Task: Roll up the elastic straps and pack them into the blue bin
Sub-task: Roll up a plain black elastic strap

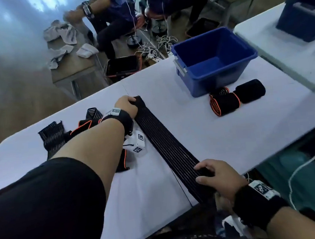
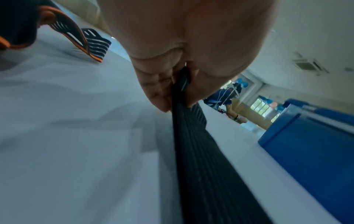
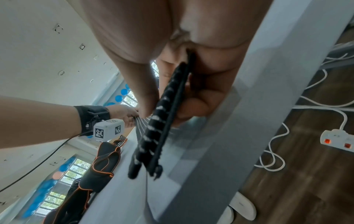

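Left hand (image 1: pixel 125 105) pinches the far end of the black strap (image 1: pixel 167 149); right hand (image 1: pixel 219 177) clamps its near end at the table's (image 1: pixel 231 131) front edge. The strap is stretched flat between them. Blue bin (image 1: pixel 214 61), far edge: nothing visible inside. Three rolled straps (image 1: pixel 237 97) beside it. Right wrist view alone shows a power strip (image 3: pixel 337 140) on the floor.

Elastic straps and blue bin on the table

A black ribbed strap (image 1: pixel 167 147) is stretched flat — eleven to five o'clock; rolled straps (image 1: pixel 237 97) lie against the empty blue bin (image 1: pixel 214 60) at one o'clock; unrolled straps (image 1: pixel 58 134) are heaped at nine.
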The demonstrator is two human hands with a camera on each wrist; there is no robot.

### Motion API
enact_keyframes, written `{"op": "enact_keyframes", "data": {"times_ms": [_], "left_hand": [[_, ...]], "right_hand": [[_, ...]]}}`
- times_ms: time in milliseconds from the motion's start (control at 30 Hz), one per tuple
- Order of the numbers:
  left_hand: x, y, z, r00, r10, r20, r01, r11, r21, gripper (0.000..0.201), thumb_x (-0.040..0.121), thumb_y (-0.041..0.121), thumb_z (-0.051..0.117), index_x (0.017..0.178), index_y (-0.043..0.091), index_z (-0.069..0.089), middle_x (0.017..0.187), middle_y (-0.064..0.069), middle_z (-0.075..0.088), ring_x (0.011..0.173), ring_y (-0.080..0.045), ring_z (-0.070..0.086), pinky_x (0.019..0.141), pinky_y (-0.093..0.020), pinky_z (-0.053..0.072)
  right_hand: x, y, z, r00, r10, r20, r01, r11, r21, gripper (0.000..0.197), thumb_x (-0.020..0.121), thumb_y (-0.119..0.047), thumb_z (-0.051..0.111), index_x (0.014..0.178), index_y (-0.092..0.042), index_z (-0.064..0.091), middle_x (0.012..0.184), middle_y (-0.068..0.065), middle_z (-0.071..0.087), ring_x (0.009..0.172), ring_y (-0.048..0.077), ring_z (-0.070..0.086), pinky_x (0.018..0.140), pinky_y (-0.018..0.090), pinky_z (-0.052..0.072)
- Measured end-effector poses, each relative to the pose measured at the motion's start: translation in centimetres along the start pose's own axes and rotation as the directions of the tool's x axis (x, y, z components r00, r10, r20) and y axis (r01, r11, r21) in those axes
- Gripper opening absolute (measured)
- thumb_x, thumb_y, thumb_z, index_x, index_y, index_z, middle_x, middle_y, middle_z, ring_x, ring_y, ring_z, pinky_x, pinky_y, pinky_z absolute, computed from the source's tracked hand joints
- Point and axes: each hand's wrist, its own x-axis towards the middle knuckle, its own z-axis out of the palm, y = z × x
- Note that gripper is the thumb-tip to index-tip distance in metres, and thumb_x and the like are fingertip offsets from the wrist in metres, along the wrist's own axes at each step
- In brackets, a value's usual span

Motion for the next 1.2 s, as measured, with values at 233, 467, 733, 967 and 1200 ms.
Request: {"op": "enact_keyframes", "data": {"times_ms": [233, 467, 733, 967, 1200], "left_hand": [[1.5, 0.0, 0.0, 0.998, -0.003, 0.055, -0.021, 0.905, 0.426, 0.036, 0.094, 0.027, 0.058, 0.129, 0.026, 0.052, 0.135, -0.014, 0.045, 0.12, -0.038, 0.051, 0.098, -0.046, 0.047], [1.5, 1.1, -0.6, 0.997, -0.026, 0.076, -0.017, 0.857, 0.515, 0.046, 0.095, 0.032, 0.051, 0.141, 0.032, 0.047, 0.143, -0.014, 0.036, 0.133, -0.04, 0.037, 0.103, -0.055, 0.04], [-11.3, 1.5, -0.2, 0.914, 0.303, 0.271, -0.382, 0.868, 0.319, 0.031, 0.098, 0.036, 0.057, 0.124, 0.021, 0.05, 0.094, 0.002, 0.063, 0.087, -0.023, 0.063, 0.078, -0.039, 0.052], [-26.0, -2.2, 4.2, 0.886, 0.185, 0.425, -0.296, 0.932, 0.212, 0.043, 0.09, 0.048, 0.068, 0.123, 0.026, 0.052, 0.101, 0.009, 0.062, 0.087, -0.013, 0.058, 0.076, -0.027, 0.044], [-31.4, -3.5, 7.3, 0.948, 0.169, 0.27, -0.189, 0.981, 0.051, 0.073, 0.071, 0.04, 0.088, 0.133, 0.018, 0.054, 0.119, 0.002, 0.056, 0.102, -0.012, 0.054, 0.091, -0.023, 0.044]], "right_hand": [[0.2, 0.2, 1.1, 1.0, 0.002, 0.008, -0.002, 0.996, -0.092, 0.026, 0.085, -0.033, 0.07, 0.11, -0.041, 0.066, 0.12, -0.013, 0.067, 0.124, 0.005, 0.055, 0.107, 0.03, 0.044], [-0.2, -2.2, 0.8, 0.989, 0.007, 0.148, 0.027, 0.974, -0.227, 0.059, 0.08, -0.033, 0.077, 0.132, -0.039, 0.05, 0.117, -0.02, 0.054, 0.102, -0.002, 0.056, 0.087, 0.015, 0.042], [0.4, -1.6, 0.2, 0.973, -0.038, 0.226, 0.116, 0.932, -0.343, 0.075, 0.079, -0.016, 0.072, 0.14, -0.035, 0.035, 0.127, -0.004, 0.051, 0.092, 0.008, 0.057, 0.082, 0.02, 0.047], [0.8, -0.1, -0.7, 0.962, -0.129, 0.239, 0.217, 0.893, -0.393, 0.065, 0.079, -0.009, 0.066, 0.137, -0.027, 0.044, 0.124, 0.0, 0.045, 0.116, 0.019, 0.054, 0.1, 0.038, 0.049], [0.4, 0.4, -0.7, 0.913, -0.23, 0.336, 0.372, 0.807, -0.458, 0.063, 0.083, -0.006, 0.067, 0.141, -0.018, 0.046, 0.127, 0.002, 0.05, 0.102, 0.02, 0.059, 0.091, 0.021, 0.041]]}}
